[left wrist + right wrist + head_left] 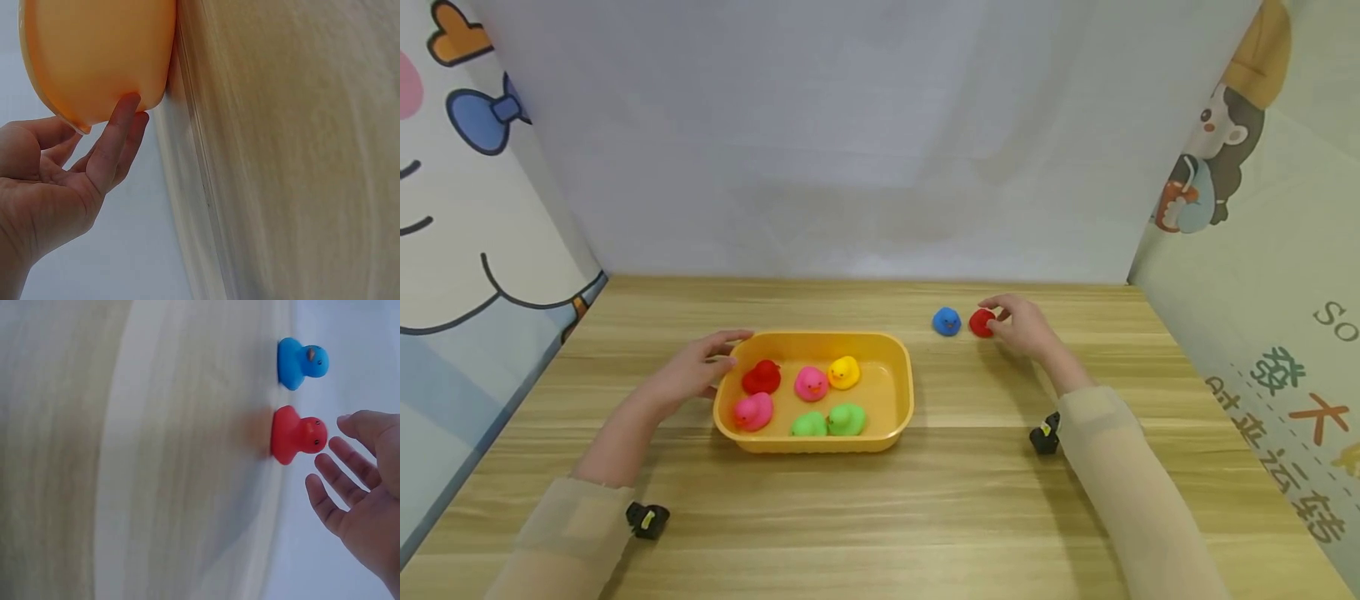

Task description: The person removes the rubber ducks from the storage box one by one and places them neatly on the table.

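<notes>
A yellow-orange plastic tray (889, 392) stands on the table, with several small rubber ducks in it. My left hand (688, 372) is at its left end, holding the rim: the thumb overlaps the edge, and in the left wrist view fingers (112, 140) touch the outer wall. Farther right, a red rubber duck (981, 323) sits upright on the tabletop beside a blue rubber duck (947, 322). My right hand (369, 487) is close over the red duck, fingers and thumb spread apart. The right wrist view shows a small gap between the fingertips and the duck's head.
Inside the tray lie a red duck (762, 377), a yellow duck (844, 372), pink ducks and green ducks. A pale backdrop (865, 167) rises behind the wooden table (850, 525). Printed cartoon sheets (1262, 275) flank both sides.
</notes>
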Demonstrator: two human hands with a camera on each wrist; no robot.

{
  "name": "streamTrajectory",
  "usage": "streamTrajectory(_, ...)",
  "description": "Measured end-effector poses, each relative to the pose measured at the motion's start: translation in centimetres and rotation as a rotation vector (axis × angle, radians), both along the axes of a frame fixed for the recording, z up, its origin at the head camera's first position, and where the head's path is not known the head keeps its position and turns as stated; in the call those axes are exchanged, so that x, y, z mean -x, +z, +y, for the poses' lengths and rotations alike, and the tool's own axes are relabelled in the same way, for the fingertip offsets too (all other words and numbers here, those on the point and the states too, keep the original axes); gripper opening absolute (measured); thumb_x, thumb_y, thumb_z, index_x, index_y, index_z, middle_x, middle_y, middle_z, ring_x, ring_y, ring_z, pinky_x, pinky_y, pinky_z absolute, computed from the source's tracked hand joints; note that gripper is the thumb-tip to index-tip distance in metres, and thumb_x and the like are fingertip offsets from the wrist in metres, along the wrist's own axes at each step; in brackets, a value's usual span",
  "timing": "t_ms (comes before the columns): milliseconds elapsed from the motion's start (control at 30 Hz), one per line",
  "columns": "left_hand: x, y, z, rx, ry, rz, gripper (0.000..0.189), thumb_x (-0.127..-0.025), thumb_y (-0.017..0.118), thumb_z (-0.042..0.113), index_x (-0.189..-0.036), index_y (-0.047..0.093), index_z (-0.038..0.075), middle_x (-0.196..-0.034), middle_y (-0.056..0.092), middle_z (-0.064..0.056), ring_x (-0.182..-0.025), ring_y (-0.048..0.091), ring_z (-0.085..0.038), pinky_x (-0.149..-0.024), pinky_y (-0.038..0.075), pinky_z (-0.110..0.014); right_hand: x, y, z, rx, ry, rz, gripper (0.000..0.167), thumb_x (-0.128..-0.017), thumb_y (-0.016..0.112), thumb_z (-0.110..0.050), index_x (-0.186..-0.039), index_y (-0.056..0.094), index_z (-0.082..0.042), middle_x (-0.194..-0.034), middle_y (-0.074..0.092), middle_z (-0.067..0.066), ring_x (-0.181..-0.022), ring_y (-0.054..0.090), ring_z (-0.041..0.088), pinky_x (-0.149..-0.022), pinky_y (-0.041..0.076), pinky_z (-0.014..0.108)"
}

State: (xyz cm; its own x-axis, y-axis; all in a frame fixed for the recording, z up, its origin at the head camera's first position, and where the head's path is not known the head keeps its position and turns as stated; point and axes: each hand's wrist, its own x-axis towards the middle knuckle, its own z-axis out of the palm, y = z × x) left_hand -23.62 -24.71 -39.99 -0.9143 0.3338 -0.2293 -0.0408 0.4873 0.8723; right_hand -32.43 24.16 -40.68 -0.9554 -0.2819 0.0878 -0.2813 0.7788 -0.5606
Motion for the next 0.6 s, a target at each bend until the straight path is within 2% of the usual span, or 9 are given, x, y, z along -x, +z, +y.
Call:
streamTrajectory(167, 0.1, 0.0, 0.0, -0.009, 0.000, -0.001, 0.049, -0.101, 0.041, 0.014, -0.149, 0.028, 0.015, -0.146, 0.029, -0.027, -0.121, 0.046, -0.043, -0.079, 0.056, -0.042, -0.8, 1.2, -0.1, 0.031, -0.002, 0.049, 0.036, -0.092, 0.056, -0.007, -0.128, 0.055, -0.001, -0.127, 0.054, 0.020, -0.104, 0.053, 0.035, -0.077, 0.047, 0.045)
streamTrajectory(600, 0.1, 0.0, 0.0, -0.001, -0.002, -0.012, 0.050, -0.101, 0.042, 0.015, -0.149, 0.028, 0.016, -0.145, 0.029, -0.028, -0.121, 0.044, -0.045, -0.080, 0.056, -0.043, -3.2, 4.2, -1.9, 0.079, 0.011, 0.109, 0.038, -0.092, 0.059, -0.012, -0.128, 0.055, -0.003, -0.126, 0.056, 0.015, -0.106, 0.052, 0.031, -0.082, 0.051, 0.045)
